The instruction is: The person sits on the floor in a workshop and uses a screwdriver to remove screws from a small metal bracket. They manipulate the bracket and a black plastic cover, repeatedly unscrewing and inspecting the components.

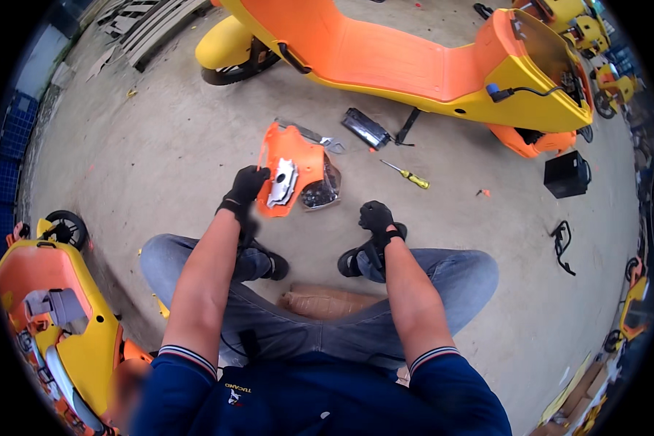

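My left hand point(247, 186), in a black glove, grips the left edge of an orange plastic panel point(307, 161), fingers closed. A silver-white fitting point(283, 182) sits on the panel's face. Against the panel's right side lies a clear plastic bag point(322, 193) with dark parts in it. My right hand point(376, 216), also gloved, hovers over my right shoe with curled fingers; anything inside them is hidden. Beyond the panel, an adjustable wrench point(332, 144) rests on the concrete. A screwdriver with a yellow handle point(416, 179) lies farther right, past my right hand.
A yellow and orange scooter body point(400, 62) stands across the far side. Near its stand lies a black box point(365, 128). At right are a black battery-like block point(565, 174) and a black bracket point(562, 247). Another scooter point(98, 338) is at left; cardboard point(328, 302) lies beneath me.
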Motion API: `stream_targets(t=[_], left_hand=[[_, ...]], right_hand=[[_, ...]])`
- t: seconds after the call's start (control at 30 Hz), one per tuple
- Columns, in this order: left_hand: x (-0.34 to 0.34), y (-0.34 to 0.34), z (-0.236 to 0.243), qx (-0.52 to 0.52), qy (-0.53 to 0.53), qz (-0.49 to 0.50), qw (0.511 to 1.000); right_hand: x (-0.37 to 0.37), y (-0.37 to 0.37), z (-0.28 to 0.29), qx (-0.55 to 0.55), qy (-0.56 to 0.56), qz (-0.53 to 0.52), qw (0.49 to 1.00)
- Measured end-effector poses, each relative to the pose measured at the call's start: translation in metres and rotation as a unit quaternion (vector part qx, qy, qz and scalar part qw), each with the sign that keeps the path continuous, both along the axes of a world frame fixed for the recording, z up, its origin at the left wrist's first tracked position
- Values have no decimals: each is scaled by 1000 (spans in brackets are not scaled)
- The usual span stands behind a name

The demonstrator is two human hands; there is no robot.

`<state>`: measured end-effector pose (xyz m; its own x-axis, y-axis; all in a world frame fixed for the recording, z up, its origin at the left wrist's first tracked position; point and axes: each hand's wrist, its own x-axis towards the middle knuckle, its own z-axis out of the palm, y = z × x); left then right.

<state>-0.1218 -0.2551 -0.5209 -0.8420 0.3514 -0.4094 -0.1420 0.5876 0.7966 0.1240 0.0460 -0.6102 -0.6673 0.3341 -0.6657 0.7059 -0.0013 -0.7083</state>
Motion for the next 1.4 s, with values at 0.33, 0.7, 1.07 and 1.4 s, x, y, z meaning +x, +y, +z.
stream_targets(t=[0.33, 0.7, 1.07, 1.4], left_hand=[[-3, 9, -21, 48, 9, 84, 995], [-20, -48, -66, -29, 38, 204, 978], [-34, -82, -91, 78, -17, 298, 951], [-23, -79, -118, -98, 29, 257, 961]], right_hand=[[13, 85, -38, 439, -32, 317, 840], [-14, 141, 11, 461, -178, 55, 868], [-18, 143, -26, 466, -287, 124, 828], [9, 137, -55, 437, -192, 72, 876]])
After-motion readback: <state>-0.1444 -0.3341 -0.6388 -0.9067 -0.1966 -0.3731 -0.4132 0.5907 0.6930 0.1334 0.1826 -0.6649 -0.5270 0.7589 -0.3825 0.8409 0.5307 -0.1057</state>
